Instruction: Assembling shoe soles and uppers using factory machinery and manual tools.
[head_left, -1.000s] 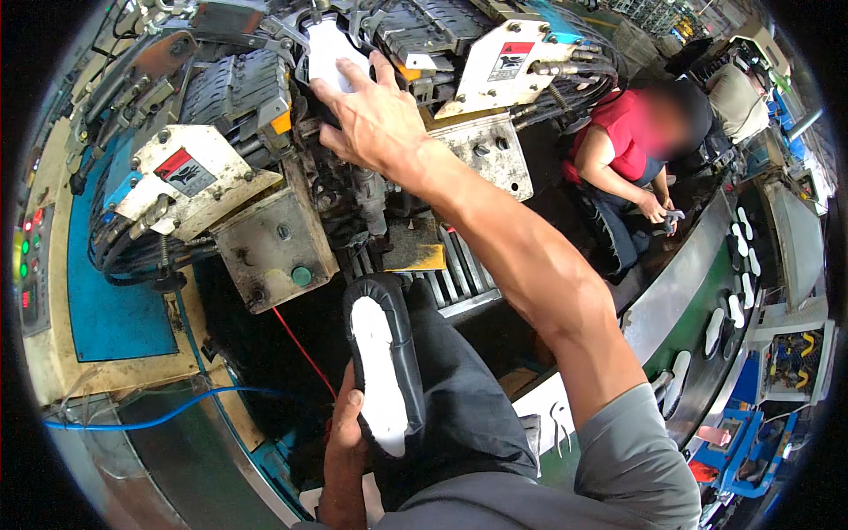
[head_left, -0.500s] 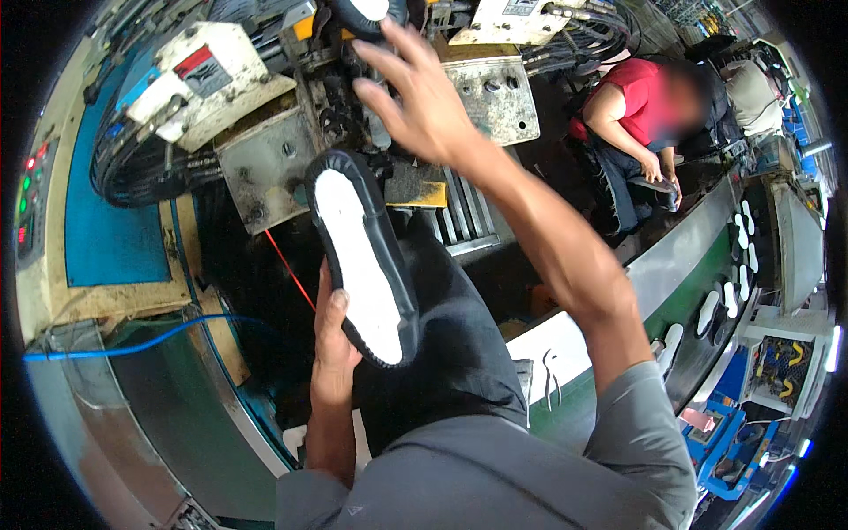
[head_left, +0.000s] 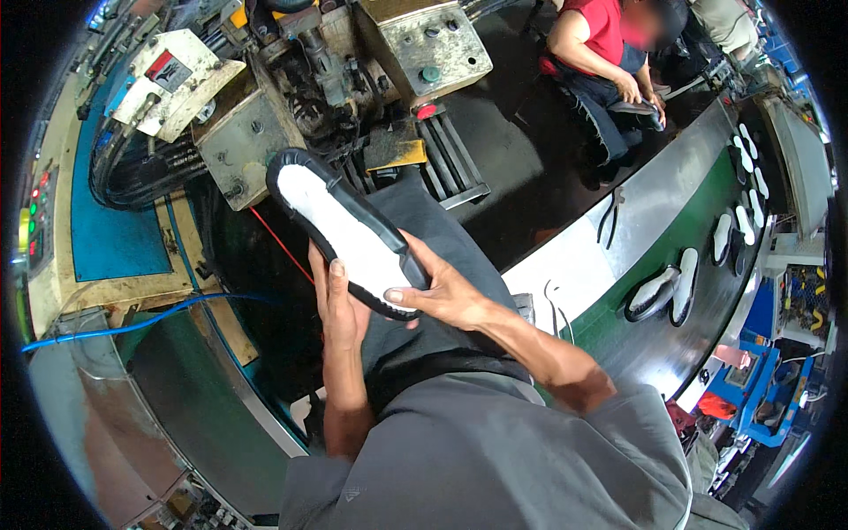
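A factory floor, with a big grimy shoe machine [head_left: 291, 79] ahead and a green conveyor [head_left: 707, 238] carrying lasted shoes [head_left: 658, 291] to the right, where another person [head_left: 609, 62] sits working. The black shoe upper [head_left: 344, 231], white insole up, is out of the machine and over the lap. The left hand [head_left: 340, 305] cups it underneath and the right hand [head_left: 442, 296] pinches its heel; nothing blocks it.

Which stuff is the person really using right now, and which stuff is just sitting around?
In use:
- black shoe upper with white insole, sole side up
- left hand under it
- right hand gripping its heel end

Sitting around:
- machine in front
- blue hose
- shoes on the conveyor
- seated co-worker
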Available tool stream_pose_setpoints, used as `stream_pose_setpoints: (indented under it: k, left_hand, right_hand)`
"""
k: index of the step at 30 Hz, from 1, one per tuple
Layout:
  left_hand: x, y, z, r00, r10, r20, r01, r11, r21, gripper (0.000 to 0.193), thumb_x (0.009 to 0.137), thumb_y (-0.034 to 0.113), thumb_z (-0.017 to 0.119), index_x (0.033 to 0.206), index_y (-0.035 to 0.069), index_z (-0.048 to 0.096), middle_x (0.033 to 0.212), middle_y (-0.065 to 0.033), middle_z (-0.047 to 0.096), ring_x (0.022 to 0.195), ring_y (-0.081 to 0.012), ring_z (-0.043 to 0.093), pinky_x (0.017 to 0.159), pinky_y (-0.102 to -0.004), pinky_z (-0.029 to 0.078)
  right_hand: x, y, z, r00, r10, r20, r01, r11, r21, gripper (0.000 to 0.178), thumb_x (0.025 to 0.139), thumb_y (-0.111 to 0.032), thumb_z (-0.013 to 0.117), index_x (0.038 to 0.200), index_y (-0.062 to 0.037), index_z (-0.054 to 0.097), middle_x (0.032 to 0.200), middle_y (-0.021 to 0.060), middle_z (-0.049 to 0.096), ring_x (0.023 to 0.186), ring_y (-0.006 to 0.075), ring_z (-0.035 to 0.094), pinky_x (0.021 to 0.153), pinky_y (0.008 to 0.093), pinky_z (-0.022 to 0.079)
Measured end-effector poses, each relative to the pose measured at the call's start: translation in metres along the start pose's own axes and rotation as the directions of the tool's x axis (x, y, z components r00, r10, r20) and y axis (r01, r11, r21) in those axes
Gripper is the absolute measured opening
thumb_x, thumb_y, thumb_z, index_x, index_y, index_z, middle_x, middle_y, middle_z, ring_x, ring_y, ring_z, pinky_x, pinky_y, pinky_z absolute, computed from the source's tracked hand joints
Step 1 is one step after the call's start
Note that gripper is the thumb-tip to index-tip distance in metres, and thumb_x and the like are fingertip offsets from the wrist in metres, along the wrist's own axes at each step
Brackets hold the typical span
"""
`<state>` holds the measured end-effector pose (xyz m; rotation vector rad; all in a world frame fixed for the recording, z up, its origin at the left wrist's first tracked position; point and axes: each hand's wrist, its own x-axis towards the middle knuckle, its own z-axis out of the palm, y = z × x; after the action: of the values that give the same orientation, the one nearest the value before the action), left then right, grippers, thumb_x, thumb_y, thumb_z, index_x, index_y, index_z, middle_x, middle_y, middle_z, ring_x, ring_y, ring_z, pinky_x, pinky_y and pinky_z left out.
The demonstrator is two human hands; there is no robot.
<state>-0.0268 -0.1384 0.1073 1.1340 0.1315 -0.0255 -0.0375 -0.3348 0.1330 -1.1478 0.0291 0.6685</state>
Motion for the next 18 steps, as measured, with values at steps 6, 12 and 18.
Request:
stream_pose_setpoints:
  k: [6, 12, 18]
  left_hand:
    - [0.012, 0.038, -0.080, 0.952, 0.290, 0.103, -0.299, 0.797, 0.525, 0.086, 0.104, 0.049, 0.072, 0.170, 0.005, 0.037, 0.171, -0.0175, 0.042, 0.153, -0.0322, 0.047, 0.126, -0.0484, 0.040]
    - [0.027, 0.002, -0.012, 0.722, -0.628, 0.291, -0.208, 0.204, 0.957, 0.108, 0.086, 0.050, 0.088, 0.170, 0.004, 0.038, 0.167, -0.0262, 0.049, 0.156, -0.0419, 0.046, 0.128, -0.0466, 0.037]
    - [0.081, -0.003, 0.020, 0.522, -0.738, 0.428, -0.366, 0.259, 0.894, 0.099, 0.088, 0.052, 0.088, 0.162, -0.001, 0.047, 0.159, -0.0285, 0.056, 0.146, -0.0436, 0.055, 0.120, -0.0460, 0.045]
  right_hand:
    - [-0.033, -0.047, -0.081, 0.980, 0.049, 0.194, 0.051, 0.876, -0.479, 0.088, 0.100, -0.042, 0.082, 0.173, -0.0264, 0.036, 0.151, 0.0173, 0.059, 0.102, 0.0206, 0.072, 0.063, 0.0305, 0.065]
    - [-0.009, 0.031, -0.165, 0.961, -0.226, -0.160, 0.098, 0.818, -0.566, 0.044, 0.104, -0.026, 0.076, 0.141, -0.0020, 0.071, 0.118, 0.0218, 0.076, 0.092, 0.0287, 0.077, 0.077, 0.0389, 0.066]
    - [-0.170, 0.203, -0.246, 0.409, -0.621, -0.669, -0.620, 0.348, -0.703, 0.058, 0.095, -0.028, 0.079, 0.144, 0.0018, 0.065, 0.123, 0.0285, 0.067, 0.117, 0.0452, 0.061, 0.105, 0.0535, 0.050]
